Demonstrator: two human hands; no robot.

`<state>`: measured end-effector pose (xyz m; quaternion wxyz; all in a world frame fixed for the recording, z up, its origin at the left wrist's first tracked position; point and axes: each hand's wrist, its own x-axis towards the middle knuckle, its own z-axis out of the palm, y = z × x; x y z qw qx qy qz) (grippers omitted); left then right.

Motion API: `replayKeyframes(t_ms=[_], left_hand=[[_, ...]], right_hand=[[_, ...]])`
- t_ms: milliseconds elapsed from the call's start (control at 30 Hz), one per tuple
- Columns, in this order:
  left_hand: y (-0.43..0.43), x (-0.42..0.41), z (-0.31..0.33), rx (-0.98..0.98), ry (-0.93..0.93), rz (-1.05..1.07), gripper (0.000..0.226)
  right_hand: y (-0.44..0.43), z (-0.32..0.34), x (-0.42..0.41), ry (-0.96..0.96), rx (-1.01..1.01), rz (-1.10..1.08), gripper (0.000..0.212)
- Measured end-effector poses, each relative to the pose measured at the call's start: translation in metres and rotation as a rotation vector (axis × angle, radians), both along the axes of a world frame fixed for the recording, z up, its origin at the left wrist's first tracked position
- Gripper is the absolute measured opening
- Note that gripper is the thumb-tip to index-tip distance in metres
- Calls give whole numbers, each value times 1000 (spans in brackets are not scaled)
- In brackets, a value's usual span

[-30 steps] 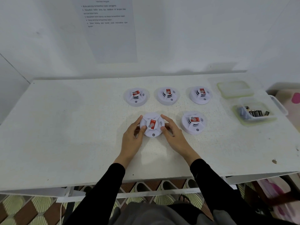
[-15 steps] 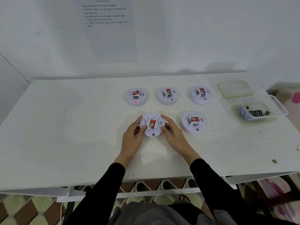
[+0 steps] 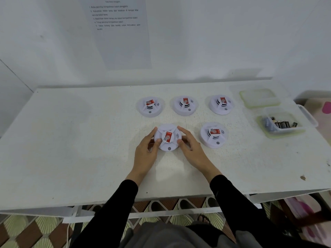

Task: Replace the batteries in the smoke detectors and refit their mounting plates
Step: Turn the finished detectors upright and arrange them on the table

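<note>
Several round white smoke detectors with red labels lie on the white table [image 3: 71,149]. The nearest detector [image 3: 168,145] sits between my hands. My left hand [image 3: 146,154] grips its left rim with thumb and fingers curled round it. On the other side my right hand [image 3: 192,151] holds its right rim the same way. Another detector [image 3: 213,135] lies just to the right. Three more form a back row: left detector [image 3: 150,106], middle detector [image 3: 185,105], right detector [image 3: 221,104].
A clear plastic box [image 3: 284,122] with several batteries stands at the right edge, and its lid [image 3: 259,97] lies behind it. A printed instruction sheet [image 3: 121,33] hangs on the wall. The table's front edge is close to my body.
The red light that glowed on the back-left detector half a second ago is off. My hands and the held detector have not visibly moved.
</note>
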<state>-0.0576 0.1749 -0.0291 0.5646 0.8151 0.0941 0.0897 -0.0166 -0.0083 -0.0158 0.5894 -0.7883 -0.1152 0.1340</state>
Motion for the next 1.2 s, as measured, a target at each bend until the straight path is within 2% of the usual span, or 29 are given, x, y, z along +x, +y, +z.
replayKeyframes(t_ms=[100, 267, 400, 500, 700, 867, 967, 1000, 1067, 1133, 1200], left_hand=[[-1, 0, 2, 3, 9, 18, 47], [-6, 2, 6, 117, -25, 34, 24], [-5, 6, 1, 169, -6, 71, 32], [-4, 9, 1, 169, 3, 72, 31], [12, 23, 6, 30, 144, 109, 41], [45, 63, 20, -67, 112, 222, 35], [65, 95, 27, -92, 117, 265, 35], [70, 105, 28, -85, 114, 266, 36], [79, 123, 30, -75, 151, 256, 41], [85, 138, 28, -93, 232, 227, 46], [90, 147, 24, -86, 294, 173, 49]], right_hand=[[2, -4, -1, -21, -8, -62, 38], [5, -8, 4, -91, -119, -130, 31], [8, -10, 7, -113, -216, -149, 32], [9, -12, 9, -94, -272, -146, 34], [12, 5, 21, 18, -187, -176, 40], [34, 35, 69, -33, -158, -114, 34], [57, 44, 101, 14, -211, -30, 34], [66, 47, 109, 41, -224, -1, 30], [81, 42, 127, 92, -282, 29, 4], [94, 36, 140, 122, -321, 36, 24], [103, 28, 147, 124, -329, 12, 30]])
